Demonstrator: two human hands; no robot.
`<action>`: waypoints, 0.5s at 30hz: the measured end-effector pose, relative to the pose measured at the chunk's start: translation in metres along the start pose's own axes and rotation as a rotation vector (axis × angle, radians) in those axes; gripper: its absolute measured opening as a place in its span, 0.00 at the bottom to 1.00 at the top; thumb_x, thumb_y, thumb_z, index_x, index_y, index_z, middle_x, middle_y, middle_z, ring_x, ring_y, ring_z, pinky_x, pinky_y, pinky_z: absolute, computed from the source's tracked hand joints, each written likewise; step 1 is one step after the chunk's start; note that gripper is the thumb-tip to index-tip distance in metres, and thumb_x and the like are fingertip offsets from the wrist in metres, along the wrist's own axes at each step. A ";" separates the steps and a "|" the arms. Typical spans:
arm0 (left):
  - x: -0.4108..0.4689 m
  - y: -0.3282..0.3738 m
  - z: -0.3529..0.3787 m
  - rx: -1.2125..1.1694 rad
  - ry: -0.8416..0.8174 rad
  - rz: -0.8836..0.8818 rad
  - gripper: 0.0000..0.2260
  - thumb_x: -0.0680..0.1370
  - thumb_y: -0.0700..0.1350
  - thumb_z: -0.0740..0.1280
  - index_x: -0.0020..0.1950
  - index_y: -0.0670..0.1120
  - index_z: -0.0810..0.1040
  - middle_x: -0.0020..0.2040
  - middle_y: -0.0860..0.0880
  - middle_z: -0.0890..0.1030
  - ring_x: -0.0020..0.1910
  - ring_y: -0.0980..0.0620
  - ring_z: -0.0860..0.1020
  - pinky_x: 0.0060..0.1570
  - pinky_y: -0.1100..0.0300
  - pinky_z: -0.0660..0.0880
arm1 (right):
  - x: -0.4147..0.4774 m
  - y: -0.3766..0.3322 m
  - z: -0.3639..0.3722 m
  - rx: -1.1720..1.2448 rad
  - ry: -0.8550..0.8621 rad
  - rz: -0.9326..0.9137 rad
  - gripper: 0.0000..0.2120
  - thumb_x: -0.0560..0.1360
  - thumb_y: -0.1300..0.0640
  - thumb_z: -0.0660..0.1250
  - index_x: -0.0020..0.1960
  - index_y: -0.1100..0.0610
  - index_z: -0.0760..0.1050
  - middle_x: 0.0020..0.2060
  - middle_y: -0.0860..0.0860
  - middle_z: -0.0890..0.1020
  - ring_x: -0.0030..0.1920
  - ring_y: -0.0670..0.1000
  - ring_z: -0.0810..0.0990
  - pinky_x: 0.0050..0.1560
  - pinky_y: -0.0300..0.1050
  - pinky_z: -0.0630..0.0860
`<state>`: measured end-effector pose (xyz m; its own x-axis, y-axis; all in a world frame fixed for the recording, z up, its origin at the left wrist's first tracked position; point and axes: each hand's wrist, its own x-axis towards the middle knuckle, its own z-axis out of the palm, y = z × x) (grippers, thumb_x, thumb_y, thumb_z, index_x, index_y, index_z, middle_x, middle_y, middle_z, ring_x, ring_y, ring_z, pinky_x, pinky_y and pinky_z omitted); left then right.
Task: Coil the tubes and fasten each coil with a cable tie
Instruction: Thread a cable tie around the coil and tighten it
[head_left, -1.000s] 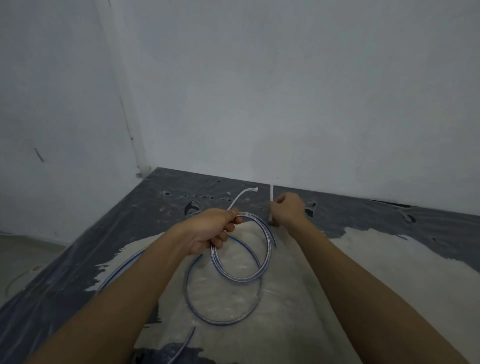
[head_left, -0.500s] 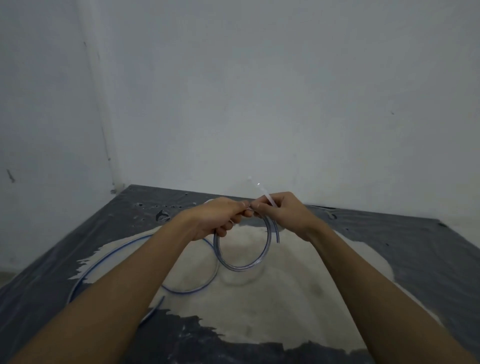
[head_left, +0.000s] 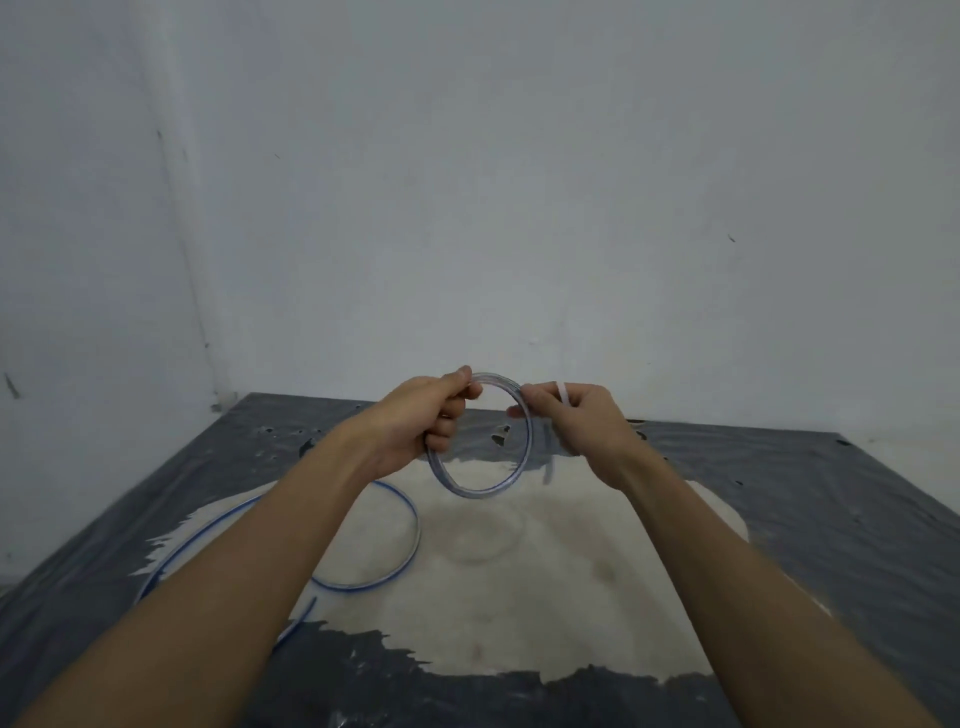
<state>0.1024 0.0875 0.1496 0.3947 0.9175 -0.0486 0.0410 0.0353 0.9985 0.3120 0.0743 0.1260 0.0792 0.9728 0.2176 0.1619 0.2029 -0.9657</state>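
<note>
Nearest me, loose tube (head_left: 395, 540) is trailing below the coil (head_left: 480, 434). I am pinching the raised coil closed-fisted in my left hand (head_left: 415, 426); my right hand (head_left: 576, 423), gripping the cable tie (head_left: 562, 393), is steadying it. Next, I judge: looping the tie around.

Bare room: plain white walls (head_left: 519, 182), paint-worn dark floor sheet (head_left: 857, 519).

Both forearms are bare from the lower frame edge to the wrists, no sleeves showing. The left hand (head_left: 415, 421) and right hand (head_left: 582, 421) are bare, ungloved.
</note>
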 end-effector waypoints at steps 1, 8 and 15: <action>0.002 0.000 0.001 -0.023 0.026 0.010 0.14 0.82 0.54 0.58 0.47 0.46 0.76 0.30 0.54 0.59 0.25 0.57 0.57 0.22 0.65 0.56 | -0.001 0.001 0.003 0.011 -0.040 0.027 0.12 0.79 0.51 0.69 0.51 0.59 0.85 0.44 0.54 0.88 0.23 0.42 0.73 0.25 0.33 0.66; 0.007 -0.004 -0.002 -0.063 0.152 0.045 0.17 0.82 0.54 0.59 0.51 0.43 0.80 0.28 0.55 0.60 0.25 0.57 0.56 0.23 0.65 0.54 | -0.001 0.009 0.002 0.058 -0.267 0.110 0.10 0.80 0.53 0.67 0.54 0.58 0.83 0.48 0.56 0.87 0.25 0.47 0.57 0.23 0.38 0.56; 0.007 -0.005 -0.001 -0.198 0.094 -0.014 0.16 0.81 0.55 0.62 0.52 0.44 0.81 0.29 0.55 0.62 0.25 0.57 0.60 0.25 0.65 0.67 | 0.006 0.010 0.003 0.042 -0.077 0.078 0.08 0.78 0.55 0.70 0.49 0.59 0.85 0.45 0.58 0.87 0.22 0.44 0.61 0.22 0.36 0.59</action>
<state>0.1037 0.0945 0.1442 0.3078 0.9489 -0.0694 -0.1386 0.1169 0.9834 0.3117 0.0829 0.1169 0.0142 0.9911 0.1321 0.1169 0.1295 -0.9847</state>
